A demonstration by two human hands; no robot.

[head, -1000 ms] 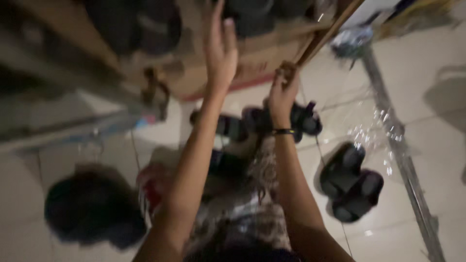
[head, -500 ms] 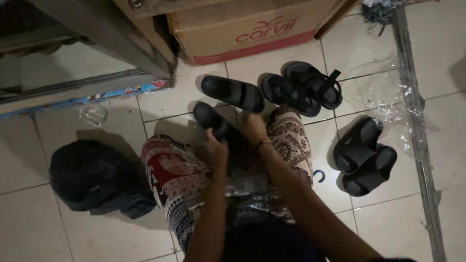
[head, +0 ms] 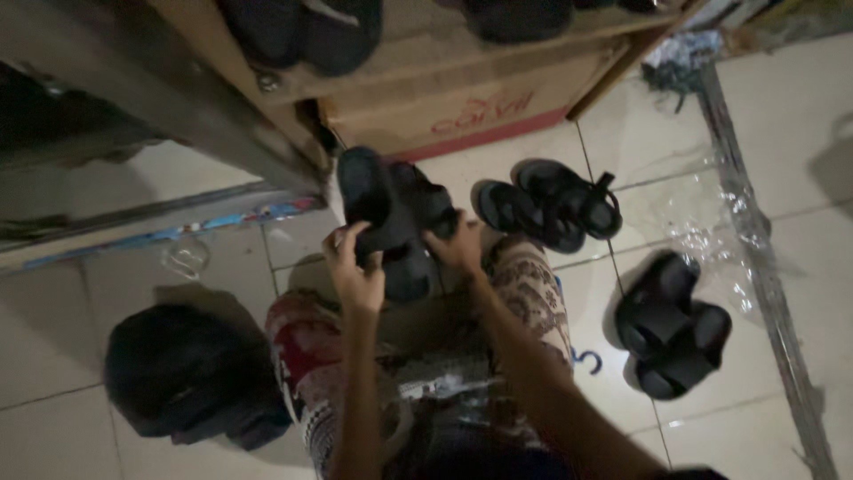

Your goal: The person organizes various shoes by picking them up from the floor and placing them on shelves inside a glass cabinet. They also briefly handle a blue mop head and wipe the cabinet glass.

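- Head view: the left hand [head: 354, 271] and the right hand [head: 455, 246] lift a pair of black strapped rubber sandals [head: 391, 209] above the lap, just in front of the wooden shelf edge [head: 293, 84].
- The left fingers [head: 342, 238] are clamped on the lower edge of the nearer sandal; the right fingers are closed on the other side of the pair, at the straps.
- The person's knees in patterned red-and-white trousers [head: 524, 289] are below the hands.
- On the pale tiled floor [head: 782, 116] a second pair of black strapped sandals [head: 551, 203] lies just right of the hands, and a pair of chunky black slides [head: 671, 324] lies further right.
- A brown cardboard box with red print [head: 480, 111] stands under the shelf.
- A dark bundle of cloth [head: 187, 373] lies to the left, near the knee.
- Crumpled clear plastic wrap [head: 711, 236] lies by the slides.
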